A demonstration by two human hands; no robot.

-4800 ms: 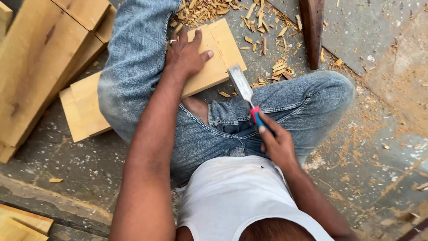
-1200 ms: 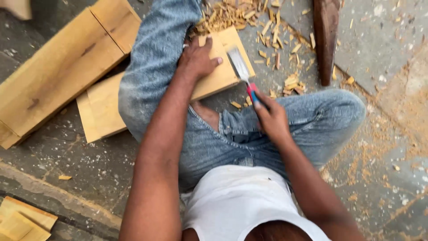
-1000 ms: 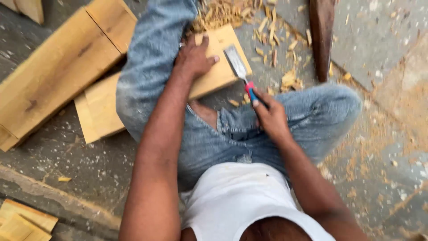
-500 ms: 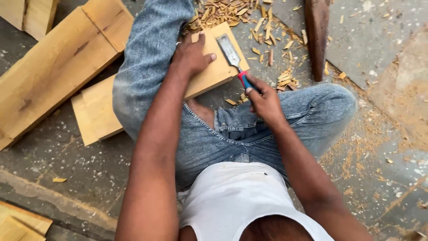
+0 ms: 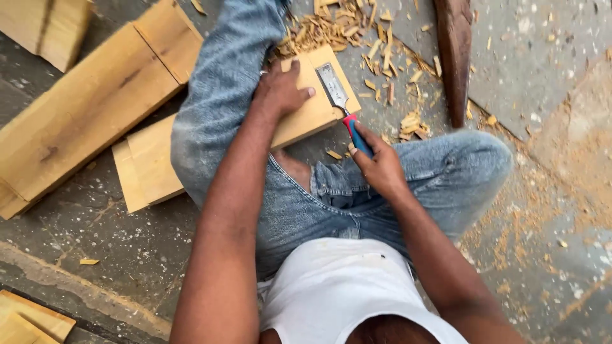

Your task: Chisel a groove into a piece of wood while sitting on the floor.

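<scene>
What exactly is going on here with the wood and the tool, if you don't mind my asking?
A person sits on a stone floor and works a flat wooden board with a chisel. The left hand presses down on the board, which runs under the person's leg. The right hand grips the chisel's red and blue handle, with the blade lying on the board's near corner. Wood chips lie scattered beyond the board, and longer planks rest to the left.
</scene>
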